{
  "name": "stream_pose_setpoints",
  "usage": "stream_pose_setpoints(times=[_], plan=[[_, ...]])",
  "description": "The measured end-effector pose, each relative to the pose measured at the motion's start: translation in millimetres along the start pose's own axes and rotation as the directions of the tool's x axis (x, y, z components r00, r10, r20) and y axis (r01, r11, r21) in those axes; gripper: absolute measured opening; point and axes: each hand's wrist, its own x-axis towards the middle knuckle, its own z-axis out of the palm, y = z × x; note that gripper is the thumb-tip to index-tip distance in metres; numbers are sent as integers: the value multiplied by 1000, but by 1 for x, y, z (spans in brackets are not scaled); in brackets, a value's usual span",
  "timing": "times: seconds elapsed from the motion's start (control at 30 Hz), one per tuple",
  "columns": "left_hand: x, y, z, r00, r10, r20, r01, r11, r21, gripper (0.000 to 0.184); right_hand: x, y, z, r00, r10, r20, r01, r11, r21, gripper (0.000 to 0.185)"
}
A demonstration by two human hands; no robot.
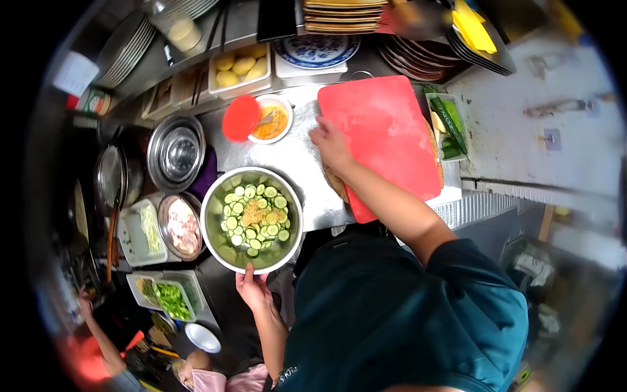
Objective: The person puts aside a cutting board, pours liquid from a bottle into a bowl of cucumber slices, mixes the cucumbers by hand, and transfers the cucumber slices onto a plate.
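My left hand (253,289) grips the near rim of a steel mixing bowl (215,244), thumb over the edge and fingers underneath. Sliced cucumbers (270,230) lie in the bowl, topped by a small heap of yellowish minced seasoning (255,213). My right hand (330,144) is beside the left edge of a red cutting board (385,144), fingers slightly bent and apart, holding nothing visible. Beyond the bowl stands a white tub (288,112) of orange-yellow minced seasoning with a spoon (266,119) in it. A red lid (240,118) sits against the tub.
Steel bowls (175,153), a bowl of raw meat (181,225) and a tray of chopped greens (172,300) stand left. Potatoes (240,67) and stacked plates (344,14) line the back. Whole cucumbers (449,124) are right. Another person's arm (101,333) shows lower left.
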Motion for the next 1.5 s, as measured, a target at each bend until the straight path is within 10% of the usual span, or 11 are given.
stream_pose_setpoints(times=[0.1, 0.27, 0.33, 0.4, 0.53, 0.83, 0.97, 1.2, 1.3, 1.5], plan=[[-13, 26, 34, 990, 1, 144, -8, 999, 47, 22, -52, -34, -85, 917, -371, -144, 351, 925, -148, 53], [-2, 22, 115, 951, -73, 301, 63, 997, 42, 20, -87, -31, -237, 765, -526, -372, 96, 664, -742, 62], [-4, 12, 125, 932, -115, 344, 115, 993, 21, 17, -111, 4, -283, 753, -431, -498, 18, 770, -638, 65], [-8, -4, 117, 919, -164, 358, 174, 985, 5, 14, -146, 21, -314, 765, -513, -390, -59, 547, -835, 65], [-29, -7, 86, 967, -163, 195, 158, 987, 40, 16, -162, 0, -312, 868, -377, -323, 14, 668, -744, 50], [48, -60, 22, 994, -100, 50, 90, 983, 160, 23, -51, -47, -285, 891, -453, -39, 210, 485, -849, 46], [23, -79, 46, 907, -417, -65, 422, 893, 159, 34, -33, -56, -284, 968, -252, 15, 117, 397, -910, 52], [-38, -129, 192, 757, -556, 343, 384, 803, 455, 35, -29, -41, -285, 958, -284, 23, 124, 343, -931, 52], [-52, -143, 227, 787, -556, 269, 310, 732, 606, 35, -25, -43, -287, 957, -288, 21, 128, 358, -925, 52], [-86, -58, 253, 652, -507, 563, 282, 852, 441, 38, -7, -90, -306, 998, -63, -25, 20, 622, -783, 56]])
